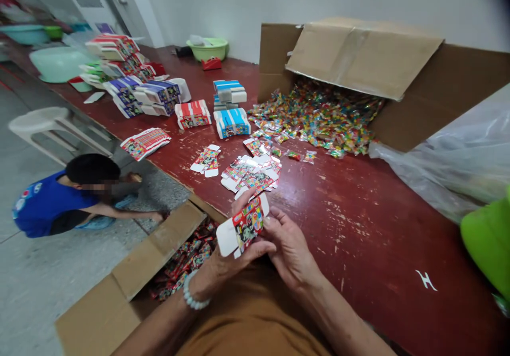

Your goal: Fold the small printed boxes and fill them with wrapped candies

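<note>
A small printed candy box (252, 222), red with colourful pictures, is between my two hands, its white flaps sticking out at both ends. My left hand (235, 255), with a beaded bracelet on the wrist, grips it from below and behind. At its other side my right hand (289, 244) closes its fingers and thumb on the box edge. Just beyond lies a loose pile of flat printed boxes (255, 174) on the dark red table (338, 239). Wrapped candies (319, 117) spill from a large cardboard carton (366, 48) behind that pile.
Bundled blue boxes (233, 123) and red boxes (193, 114) stand farther back, near a green basin (209, 49). Below the table's left edge, an open carton (159, 255) holds many small filled boxes. A person in blue (59, 202) crouches beside it, one arm reaching towards it.
</note>
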`<act>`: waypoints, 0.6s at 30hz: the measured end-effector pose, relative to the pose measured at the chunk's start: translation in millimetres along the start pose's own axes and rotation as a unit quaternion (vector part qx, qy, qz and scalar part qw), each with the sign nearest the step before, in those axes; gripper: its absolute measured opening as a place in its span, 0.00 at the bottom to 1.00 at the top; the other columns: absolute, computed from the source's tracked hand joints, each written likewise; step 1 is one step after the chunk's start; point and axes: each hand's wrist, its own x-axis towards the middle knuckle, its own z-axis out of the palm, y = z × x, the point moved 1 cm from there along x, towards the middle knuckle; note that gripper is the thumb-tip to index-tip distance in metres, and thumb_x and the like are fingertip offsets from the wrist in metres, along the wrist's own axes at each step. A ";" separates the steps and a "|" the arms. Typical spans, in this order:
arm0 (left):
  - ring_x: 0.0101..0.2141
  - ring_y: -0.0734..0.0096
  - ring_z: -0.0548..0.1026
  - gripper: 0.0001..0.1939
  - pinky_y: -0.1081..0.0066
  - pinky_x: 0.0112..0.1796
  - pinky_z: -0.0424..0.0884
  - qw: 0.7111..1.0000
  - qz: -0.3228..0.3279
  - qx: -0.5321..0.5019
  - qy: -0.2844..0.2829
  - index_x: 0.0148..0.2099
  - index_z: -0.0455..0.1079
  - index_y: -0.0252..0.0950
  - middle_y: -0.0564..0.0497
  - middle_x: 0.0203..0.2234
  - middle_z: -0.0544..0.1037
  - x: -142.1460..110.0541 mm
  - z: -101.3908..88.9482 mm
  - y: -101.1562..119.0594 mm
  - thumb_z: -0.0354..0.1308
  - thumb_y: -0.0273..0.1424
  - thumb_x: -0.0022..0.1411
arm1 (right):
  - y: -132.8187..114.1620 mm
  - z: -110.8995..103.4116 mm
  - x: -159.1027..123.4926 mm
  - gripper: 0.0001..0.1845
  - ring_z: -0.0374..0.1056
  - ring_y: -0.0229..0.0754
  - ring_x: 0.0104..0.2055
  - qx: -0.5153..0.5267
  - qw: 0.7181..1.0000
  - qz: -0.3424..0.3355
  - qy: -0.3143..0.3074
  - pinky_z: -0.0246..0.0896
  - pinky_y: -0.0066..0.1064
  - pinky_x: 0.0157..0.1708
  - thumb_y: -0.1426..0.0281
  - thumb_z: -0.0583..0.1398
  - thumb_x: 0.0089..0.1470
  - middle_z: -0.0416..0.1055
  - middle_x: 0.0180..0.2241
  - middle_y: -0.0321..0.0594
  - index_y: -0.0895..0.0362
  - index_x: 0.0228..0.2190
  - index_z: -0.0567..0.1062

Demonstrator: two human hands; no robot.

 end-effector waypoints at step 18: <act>0.42 0.62 0.77 0.21 0.66 0.45 0.72 0.970 -0.147 -0.182 -0.066 0.50 0.75 0.39 0.48 0.43 0.80 5.5 -21.0 12.7 0.70 0.34 0.54 | -37.1 19.8 -3.7 0.13 0.68 0.38 0.37 -0.443 0.810 -0.345 -0.168 0.68 0.33 0.37 0.71 0.60 0.58 0.68 0.42 0.40 0.51 0.45 0.71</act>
